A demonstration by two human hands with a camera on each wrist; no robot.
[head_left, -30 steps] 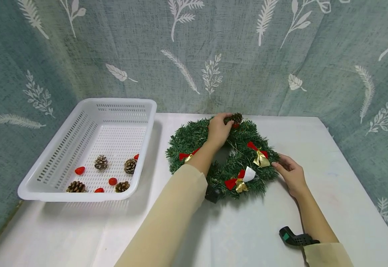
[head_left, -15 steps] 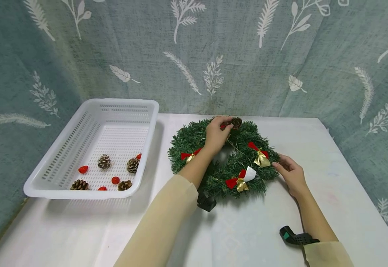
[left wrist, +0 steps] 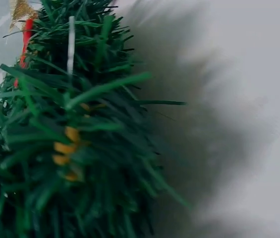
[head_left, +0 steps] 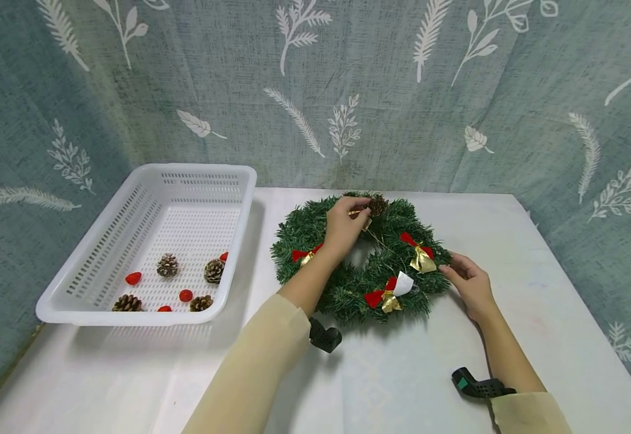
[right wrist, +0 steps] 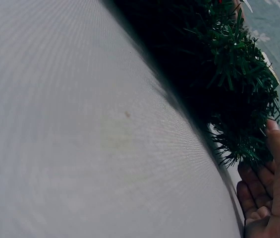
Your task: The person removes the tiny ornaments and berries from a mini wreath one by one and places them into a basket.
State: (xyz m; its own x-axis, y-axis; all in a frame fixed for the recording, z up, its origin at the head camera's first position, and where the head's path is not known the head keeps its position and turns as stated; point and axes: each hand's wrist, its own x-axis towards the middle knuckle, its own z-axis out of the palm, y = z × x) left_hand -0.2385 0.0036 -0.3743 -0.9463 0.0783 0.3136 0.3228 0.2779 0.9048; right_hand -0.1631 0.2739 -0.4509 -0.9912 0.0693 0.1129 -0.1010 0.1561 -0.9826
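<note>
A green tinsel wreath (head_left: 300, 228) lies on the white table, trimmed with a red-and-gold bow (head_left: 423, 259) at right and another bow (head_left: 390, 294) at the front, beside a white petal-like piece. At its far side my left hand (head_left: 344, 228) pinches a small gold piece (head_left: 367, 223), mostly covered by the fingers; its kind is unclear. A brown pine cone (head_left: 379, 205) sits just right of those fingertips. My right hand (head_left: 470, 283) holds the wreath's right edge, thumb on the outer needles and fingers below. The left wrist view shows only wreath needles (left wrist: 75, 119) and table.
A white perforated basket (head_left: 76, 283) stands at left. In it lie several pine cones (head_left: 167, 266) and small red pieces (head_left: 186, 295). A patterned curtain (head_left: 402, 144) hangs behind the table (head_left: 402, 374).
My left hand has drawn slightly left and toward me at the wreath's far side. Red showed by its fingers earlier; gold shows now. The right hand keeps its hold.
</note>
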